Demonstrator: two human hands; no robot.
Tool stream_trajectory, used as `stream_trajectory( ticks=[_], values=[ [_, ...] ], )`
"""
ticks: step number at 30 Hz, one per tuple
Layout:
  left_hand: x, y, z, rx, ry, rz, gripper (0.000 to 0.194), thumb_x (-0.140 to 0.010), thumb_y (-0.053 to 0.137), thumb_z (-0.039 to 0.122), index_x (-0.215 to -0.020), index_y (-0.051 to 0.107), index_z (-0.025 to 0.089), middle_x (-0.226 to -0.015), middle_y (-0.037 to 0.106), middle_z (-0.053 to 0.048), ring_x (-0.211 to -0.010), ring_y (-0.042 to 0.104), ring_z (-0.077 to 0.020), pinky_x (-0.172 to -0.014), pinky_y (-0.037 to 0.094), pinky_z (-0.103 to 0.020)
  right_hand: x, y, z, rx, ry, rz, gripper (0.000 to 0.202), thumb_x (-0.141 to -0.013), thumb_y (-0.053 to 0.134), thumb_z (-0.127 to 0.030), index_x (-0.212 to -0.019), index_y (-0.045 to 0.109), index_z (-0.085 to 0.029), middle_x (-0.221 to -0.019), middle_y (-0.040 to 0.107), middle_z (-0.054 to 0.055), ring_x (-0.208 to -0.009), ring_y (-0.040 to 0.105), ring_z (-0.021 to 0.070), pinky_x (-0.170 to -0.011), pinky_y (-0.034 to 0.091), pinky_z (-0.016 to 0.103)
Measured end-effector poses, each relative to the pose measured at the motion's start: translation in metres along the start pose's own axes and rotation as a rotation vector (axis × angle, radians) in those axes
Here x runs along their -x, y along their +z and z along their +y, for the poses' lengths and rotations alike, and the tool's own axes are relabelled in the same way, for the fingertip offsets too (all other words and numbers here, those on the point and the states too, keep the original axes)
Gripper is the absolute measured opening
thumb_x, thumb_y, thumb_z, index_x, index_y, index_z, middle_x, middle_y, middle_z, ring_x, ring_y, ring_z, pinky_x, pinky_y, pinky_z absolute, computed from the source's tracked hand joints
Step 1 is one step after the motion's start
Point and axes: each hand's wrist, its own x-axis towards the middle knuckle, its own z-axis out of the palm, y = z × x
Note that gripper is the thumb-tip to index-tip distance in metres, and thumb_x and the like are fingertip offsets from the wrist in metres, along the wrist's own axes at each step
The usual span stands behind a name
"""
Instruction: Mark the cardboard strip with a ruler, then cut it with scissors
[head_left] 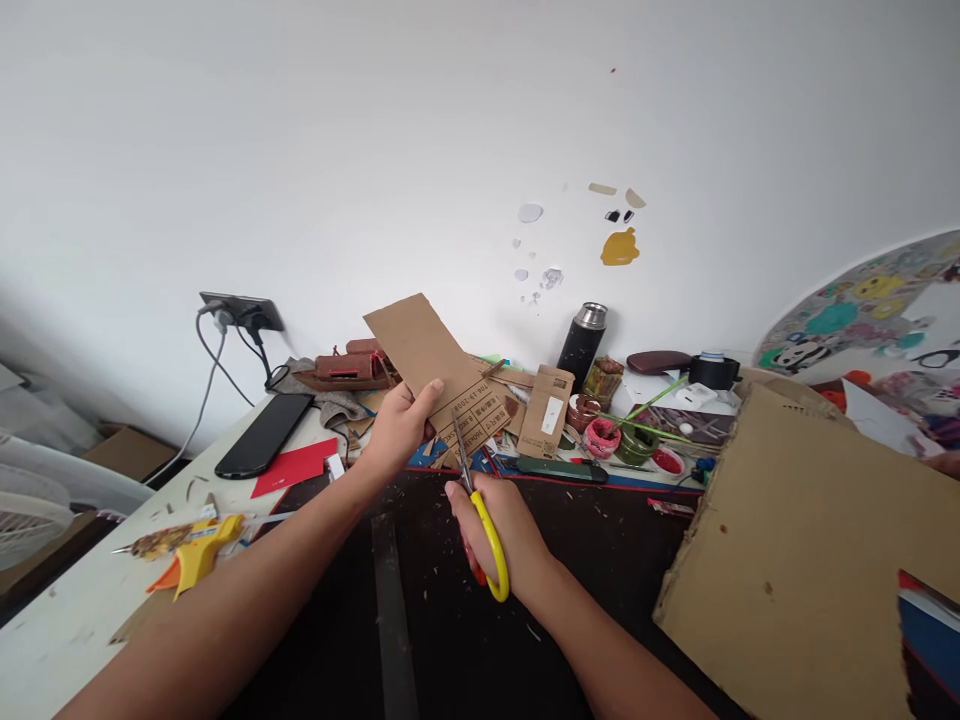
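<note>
My left hand (403, 428) grips a flat brown piece of cardboard (427, 350) by its left edge, thumb on top. Dark printed characters cover the cardboard's lower right part. In my right hand (510, 520) are scissors (495, 555) with yellow and red handles, my fingers closed round them. Their blades point up and away from me and meet the lower, printed part of the cardboard. Whether the blades are parted I cannot make out. Below my hands lies a dark work mat (465, 640) with small scraps scattered on it.
A large cardboard sheet (810, 540) takes up the right side. On the left are a yellow glue gun (196, 550), a black phone (264, 436) and red paper (296, 467). A metal ruler (394, 610) lies in front. Paint jars (602, 437) and a black flask (582, 340) stand by the wall.
</note>
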Motion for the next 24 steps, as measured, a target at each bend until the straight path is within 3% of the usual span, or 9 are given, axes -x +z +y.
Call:
stream_trajectory(
  ticks=[13,19,24],
  values=[
    [0.0006,0.0001,-0.0032,0.023,-0.015,0.025,0.057,-0.072,0.090,0.065,-0.087,0.056,0.022,-0.055,0.046,0.010,-0.039,0.037,-0.0070,-0.039,0.027,-0.021,-0.0003,0.0025,0.0008,-0.069,-0.003,-0.014,0.031,-0.109,0.063,-0.055,-0.101,0.071,-0.026,-0.052,0.060,-0.001,-0.048,0.063,0.0212,-0.051,0.040,0.028],
    [-0.0010,-0.0015,-0.0071,0.013,0.002,0.020,0.054,-0.076,0.088,0.065,-0.083,0.055,0.022,-0.053,0.044,0.010,-0.040,0.036,-0.0074,-0.040,0.028,-0.021,-0.0024,0.0033,-0.0016,0.014,-0.016,0.026,0.028,-0.108,0.064,-0.050,-0.099,0.070,-0.024,-0.057,0.062,0.000,-0.051,0.063,0.0209,-0.052,0.040,0.028],
    [-0.0022,-0.0030,-0.0099,0.024,-0.005,0.021,0.054,-0.076,0.088,0.064,-0.085,0.056,0.022,-0.055,0.046,0.009,-0.040,0.037,-0.0077,-0.040,0.028,-0.021,-0.0012,0.0065,-0.0005,-0.089,0.019,-0.019,0.029,-0.109,0.061,-0.051,-0.097,0.065,-0.025,-0.051,0.056,-0.004,-0.042,0.059,0.0184,-0.048,0.040,0.027]
  ],
)
